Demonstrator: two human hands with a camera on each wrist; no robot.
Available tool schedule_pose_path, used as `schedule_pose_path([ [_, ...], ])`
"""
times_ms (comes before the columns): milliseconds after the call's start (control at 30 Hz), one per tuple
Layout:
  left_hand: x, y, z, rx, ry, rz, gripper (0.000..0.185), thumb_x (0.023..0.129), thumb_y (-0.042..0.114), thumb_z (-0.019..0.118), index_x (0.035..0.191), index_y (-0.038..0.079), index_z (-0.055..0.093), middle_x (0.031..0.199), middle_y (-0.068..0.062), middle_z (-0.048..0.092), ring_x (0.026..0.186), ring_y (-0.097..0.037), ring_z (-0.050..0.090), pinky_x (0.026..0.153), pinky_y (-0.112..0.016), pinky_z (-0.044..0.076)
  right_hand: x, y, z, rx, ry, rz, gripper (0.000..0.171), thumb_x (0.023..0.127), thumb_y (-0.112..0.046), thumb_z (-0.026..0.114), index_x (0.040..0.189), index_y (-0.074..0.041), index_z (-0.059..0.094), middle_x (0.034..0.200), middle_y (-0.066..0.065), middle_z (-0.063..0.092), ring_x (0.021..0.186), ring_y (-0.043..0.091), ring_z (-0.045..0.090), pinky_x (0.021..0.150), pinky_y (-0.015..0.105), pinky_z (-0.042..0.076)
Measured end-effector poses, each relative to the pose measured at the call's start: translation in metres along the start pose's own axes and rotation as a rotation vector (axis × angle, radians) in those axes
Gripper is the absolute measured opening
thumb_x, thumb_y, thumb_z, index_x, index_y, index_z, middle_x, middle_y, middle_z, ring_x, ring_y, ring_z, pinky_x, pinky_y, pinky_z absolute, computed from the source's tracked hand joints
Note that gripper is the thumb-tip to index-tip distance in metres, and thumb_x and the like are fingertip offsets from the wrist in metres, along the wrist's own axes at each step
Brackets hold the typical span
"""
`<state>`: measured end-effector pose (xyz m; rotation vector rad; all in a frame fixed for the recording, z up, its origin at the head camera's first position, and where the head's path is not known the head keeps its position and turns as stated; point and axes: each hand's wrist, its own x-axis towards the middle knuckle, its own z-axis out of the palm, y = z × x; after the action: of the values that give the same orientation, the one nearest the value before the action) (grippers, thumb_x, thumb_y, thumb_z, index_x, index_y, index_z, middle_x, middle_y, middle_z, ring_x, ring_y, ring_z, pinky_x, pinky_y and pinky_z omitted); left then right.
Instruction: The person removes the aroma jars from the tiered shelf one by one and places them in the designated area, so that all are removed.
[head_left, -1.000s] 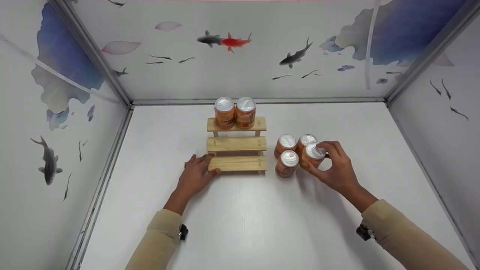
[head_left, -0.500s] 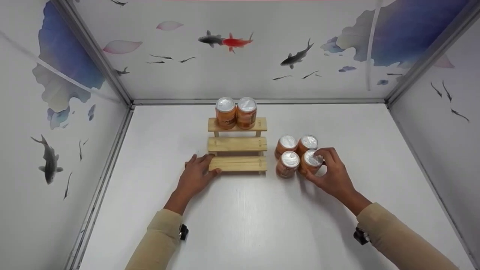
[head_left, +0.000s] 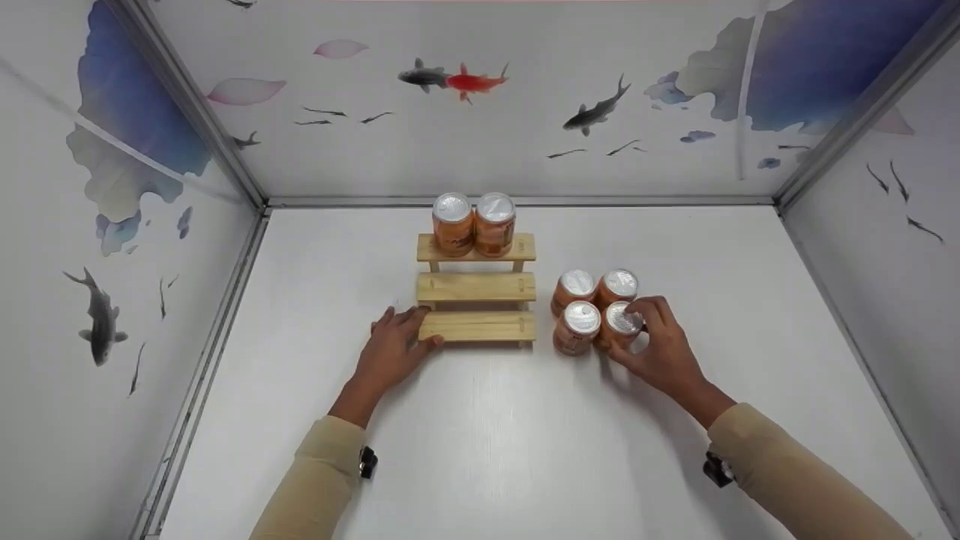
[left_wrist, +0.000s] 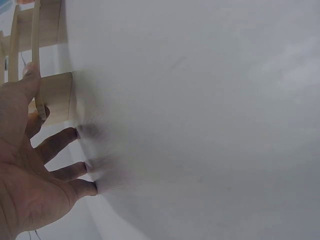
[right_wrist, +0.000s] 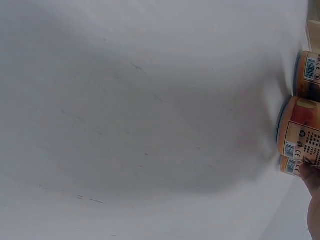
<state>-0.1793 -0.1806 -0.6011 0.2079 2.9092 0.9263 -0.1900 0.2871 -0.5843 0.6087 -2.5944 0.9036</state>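
A wooden three-step stand [head_left: 476, 327] is on the white table. My left hand [head_left: 394, 351] pinches the left end of its lowest step; in the left wrist view the thumb lies on the board while the other fingertips touch the tabletop. To the stand's right, orange cans with silver lids form a two-by-two cluster. My right hand [head_left: 666, 354] grips the near right can [head_left: 622, 319] between thumb and fingers. Beside it are the near left can [head_left: 581, 318], the far left can [head_left: 577, 283] and the far right can [head_left: 620, 283]. The right wrist view shows the held can's printed side [right_wrist: 301, 127].
Two more orange cans, a left one [head_left: 453, 225] and a right one [head_left: 495, 225], stand side by side on the top step. White walls [head_left: 480, 150] painted with fish and lotus shapes enclose the table [head_left: 480, 450] at the back and both sides.
My right hand has brought its can down and toward me, slightly left, into line with the near left can. My left hand stays on the stand.
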Motion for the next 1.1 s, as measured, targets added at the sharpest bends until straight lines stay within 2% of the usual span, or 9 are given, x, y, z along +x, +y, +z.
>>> schedule_pose_path([
  [433,0.000,-0.001,0.001,0.006,-0.010,-0.011,0.078,0.106,0.063,0.065,0.166,0.015,0.052,0.171,-0.018,0.051,0.165,-0.057,0.029,0.128,-0.080,0.027,0.002,0.001,0.000,-0.002,-0.013,-0.006,0.060,0.083,-0.012,0.096,0.129,-0.001,0.059,0.128,0.018,0.057,0.120,0.029,0.067,0.084,0.049,0.068],
  [667,0.000,-0.003,0.003,0.001,0.020,0.015,0.076,0.106,0.060,0.066,0.163,0.011,0.055,0.168,-0.022,0.054,0.162,-0.060,0.032,0.124,-0.084,0.029,0.002,0.002,-0.002,-0.012,-0.041,0.009,0.065,0.084,-0.015,0.098,0.133,-0.002,0.058,0.130,0.018,0.056,0.123,0.031,0.067,0.087,0.049,0.069],
  [800,0.001,-0.001,0.002,0.010,0.001,-0.001,0.077,0.107,0.061,0.065,0.166,0.014,0.052,0.170,-0.020,0.051,0.165,-0.058,0.029,0.127,-0.081,0.026,0.002,0.001,-0.005,-0.006,-0.064,0.029,0.065,0.084,-0.012,0.097,0.134,-0.002,0.056,0.132,0.018,0.055,0.124,0.032,0.066,0.089,0.052,0.068],
  [1100,0.001,-0.001,0.002,0.028,-0.005,0.004,0.077,0.106,0.062,0.064,0.166,0.015,0.051,0.170,-0.019,0.052,0.164,-0.059,0.030,0.126,-0.082,0.028,0.005,-0.003,-0.012,-0.038,-0.038,0.029,0.065,0.088,-0.016,0.094,0.141,-0.004,0.060,0.136,0.018,0.058,0.120,0.034,0.069,0.086,0.056,0.066],
])
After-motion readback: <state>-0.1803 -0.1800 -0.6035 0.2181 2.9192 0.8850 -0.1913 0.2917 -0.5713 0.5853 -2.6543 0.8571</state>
